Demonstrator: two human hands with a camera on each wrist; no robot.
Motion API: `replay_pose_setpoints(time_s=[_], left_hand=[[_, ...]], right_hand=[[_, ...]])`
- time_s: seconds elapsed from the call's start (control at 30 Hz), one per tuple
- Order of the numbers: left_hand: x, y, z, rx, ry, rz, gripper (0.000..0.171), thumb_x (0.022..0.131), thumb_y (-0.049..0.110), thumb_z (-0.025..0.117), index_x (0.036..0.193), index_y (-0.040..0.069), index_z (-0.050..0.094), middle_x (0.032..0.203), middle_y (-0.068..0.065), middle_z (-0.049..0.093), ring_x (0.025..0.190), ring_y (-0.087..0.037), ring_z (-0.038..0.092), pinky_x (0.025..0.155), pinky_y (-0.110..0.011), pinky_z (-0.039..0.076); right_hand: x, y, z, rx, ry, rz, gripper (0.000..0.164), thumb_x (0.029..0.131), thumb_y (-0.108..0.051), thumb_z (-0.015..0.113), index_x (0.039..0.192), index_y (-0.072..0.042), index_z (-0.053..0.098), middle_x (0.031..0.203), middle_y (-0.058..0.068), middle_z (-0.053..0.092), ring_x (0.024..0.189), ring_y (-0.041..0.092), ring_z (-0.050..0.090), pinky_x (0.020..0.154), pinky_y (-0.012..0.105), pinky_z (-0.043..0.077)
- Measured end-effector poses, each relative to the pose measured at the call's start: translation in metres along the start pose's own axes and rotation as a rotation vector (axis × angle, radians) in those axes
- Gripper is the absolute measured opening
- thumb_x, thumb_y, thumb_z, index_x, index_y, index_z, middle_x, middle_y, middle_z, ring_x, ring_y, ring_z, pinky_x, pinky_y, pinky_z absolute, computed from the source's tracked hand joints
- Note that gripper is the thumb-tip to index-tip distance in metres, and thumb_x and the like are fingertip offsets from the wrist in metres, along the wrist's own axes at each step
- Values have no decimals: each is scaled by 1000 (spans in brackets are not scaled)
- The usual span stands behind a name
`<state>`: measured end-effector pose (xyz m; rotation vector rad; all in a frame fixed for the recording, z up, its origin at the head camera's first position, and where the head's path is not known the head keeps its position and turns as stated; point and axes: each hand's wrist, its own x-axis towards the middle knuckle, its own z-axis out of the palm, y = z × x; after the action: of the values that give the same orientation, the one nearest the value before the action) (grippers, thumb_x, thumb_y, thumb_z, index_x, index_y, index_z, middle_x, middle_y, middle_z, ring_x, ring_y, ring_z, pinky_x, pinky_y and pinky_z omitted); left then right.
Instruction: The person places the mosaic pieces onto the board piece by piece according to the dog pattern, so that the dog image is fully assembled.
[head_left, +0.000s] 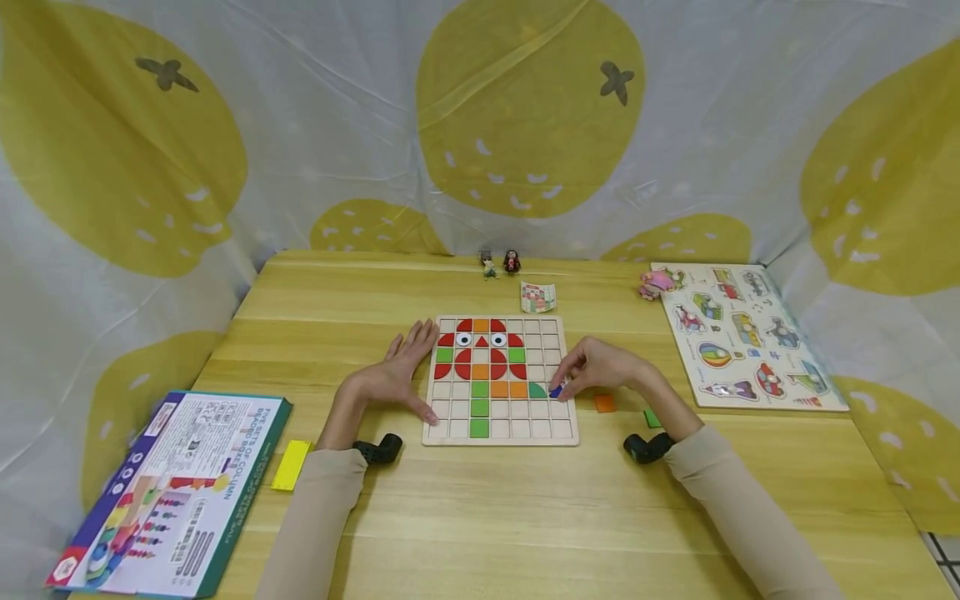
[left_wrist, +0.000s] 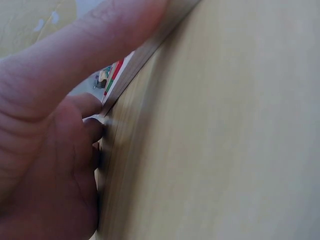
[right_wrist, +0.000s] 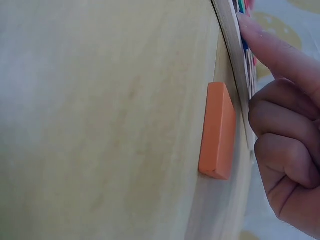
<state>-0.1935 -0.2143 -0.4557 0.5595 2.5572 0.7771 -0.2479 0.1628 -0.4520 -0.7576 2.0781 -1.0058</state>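
Note:
A square wooden grid board (head_left: 450, 431) lies on the table, with red, orange, green and white tiles forming a figure in its cells. My left hand (head_left: 393, 375) spreads along the board's left side, thumb near the lower left edge and fingers by the upper left corner. In the left wrist view the thumb (left_wrist: 85, 55) lies against the board's rim. At the right edge, my right hand (head_left: 603, 365) pinches a blue tile (head_left: 557, 391) between thumb and index finger, beside a green quarter-round tile (head_left: 537, 390). Its remaining fingers are curled.
A loose orange tile (head_left: 604, 403) and a green tile (head_left: 652, 418) lie right of the board. A picture card (head_left: 538, 297) and two small figurines (head_left: 512, 262) stand behind it. A puzzle board (head_left: 720, 333) with a pink toy (head_left: 657, 283) is at right; a box (head_left: 180, 492) and yellow block (head_left: 292, 465) at left.

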Motion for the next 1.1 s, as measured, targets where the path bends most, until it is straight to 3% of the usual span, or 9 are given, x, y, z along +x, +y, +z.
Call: replay_pose_setpoints(time_s=[0.1, 0.23, 0.37, 0.5, 0.63, 0.73, 0.93, 1.1], left_hand=[[0, 0, 0, 1, 0, 1, 147, 53, 52, 90, 155, 10, -7, 162, -11, -19, 150, -30, -20, 121, -55, -8], [0, 0, 1, -11, 0, 8, 146, 54, 51, 90, 155, 9, -6, 162, -12, -19, 150, -31, -19, 121, -57, -8], [0, -2, 2, -14, 1, 8, 146, 54, 50, 90, 155, 8, -6, 162, -12, -19, 149, -32, -20, 120, -58, -9], [0, 0, 1, -13, 2, 1, 146, 53, 51, 90, 155, 9, -6, 162, -11, -18, 150, -31, -20, 121, -57, -9], [0, 0, 0, -15, 1, 4, 147, 53, 51, 90, 155, 10, -6, 162, -10, -18, 150, -30, -20, 121, -57, -8], [0, -1, 1, -21, 4, 6, 147, 53, 51, 90, 155, 9, -7, 162, -11, -18, 150, -32, -20, 120, -58, -9], [0, -3, 1, -19, 2, 8, 146, 54, 51, 90, 155, 9, -7, 162, -12, -18, 149, -32, -20, 120, -59, -9], [1, -3, 1, -4, 0, 15, 146, 55, 52, 90, 155, 9, -7, 162, -11, -18, 150, -32, -20, 120, -58, -9]], right_hand=[[-2, 0, 0, 9, 19, 1, 16, 79, -19, 79, 94, -18, 78, 63, -3, 55, 55, 8, 36, 51, 18, 29], [-19, 0, -4, 6, 141, 4, 21, 80, -22, 79, 100, -17, 77, 60, -2, 43, 54, 9, 33, 50, 20, 28], [-48, 5, -6, 21, 242, 46, 27, 81, -23, 78, 105, -13, 75, 61, -2, 41, 54, 8, 31, 50, 22, 29], [-74, 18, -4, 47, 270, 78, 33, 80, -23, 79, 110, -10, 73, 58, -3, 34, 53, 7, 31, 52, 22, 33], [-90, 29, 0, 66, 306, 116, 35, 77, -22, 81, 109, -11, 73, 64, -4, 40, 56, 7, 32, 53, 21, 32], [-93, 32, 3, 86, 317, 134, 36, 75, -20, 82, 108, -9, 73, 67, -3, 44, 57, 6, 33, 51, 21, 29], [-82, 27, 12, 111, 298, 143, 35, 72, -15, 84, 103, -4, 73, 56, -3, 37, 50, 6, 33, 48, 19, 29], [-74, 21, 17, 28, 325, 177, 30, 70, -16, 86, 96, -8, 74, 58, -2, 42, 52, 8, 36, 48, 19, 30]])
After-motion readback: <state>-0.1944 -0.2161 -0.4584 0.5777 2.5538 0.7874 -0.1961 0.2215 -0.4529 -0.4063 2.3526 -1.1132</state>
